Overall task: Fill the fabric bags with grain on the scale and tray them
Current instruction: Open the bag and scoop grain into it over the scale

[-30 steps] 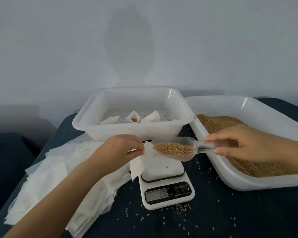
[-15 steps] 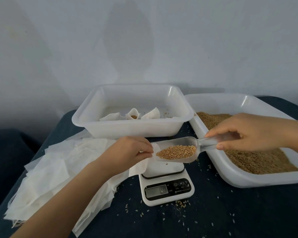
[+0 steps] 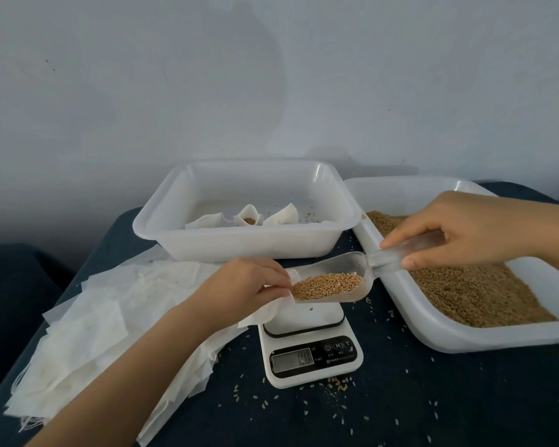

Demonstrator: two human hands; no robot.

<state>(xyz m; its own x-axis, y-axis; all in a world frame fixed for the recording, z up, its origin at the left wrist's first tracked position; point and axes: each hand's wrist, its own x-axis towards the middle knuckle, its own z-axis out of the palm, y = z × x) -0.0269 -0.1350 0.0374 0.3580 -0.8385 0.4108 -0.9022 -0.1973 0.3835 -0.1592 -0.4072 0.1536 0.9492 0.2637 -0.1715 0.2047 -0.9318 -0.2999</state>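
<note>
Two hands meet above the scale (image 3: 307, 346): the left hand (image 3: 246, 287) pinches a fabric bag (image 3: 265, 309) just beside the grain-filled scoop (image 3: 333, 282), whose handle the right hand (image 3: 462, 232) grips.

Scale (image 3: 307, 343) sits center. At 12 o'clock your path is blocked by white tray (image 3: 242, 243); at 2 o'clock, grain tray (image 3: 433, 333) wall. At 9 o'clock, bag pile (image 3: 88, 327) covers cloth. Scoop (image 3: 333, 282) and both hands hang over platform. Open dark cloth (image 3: 433, 408) from 4 to 6 o'clock, only stray grains.
</note>
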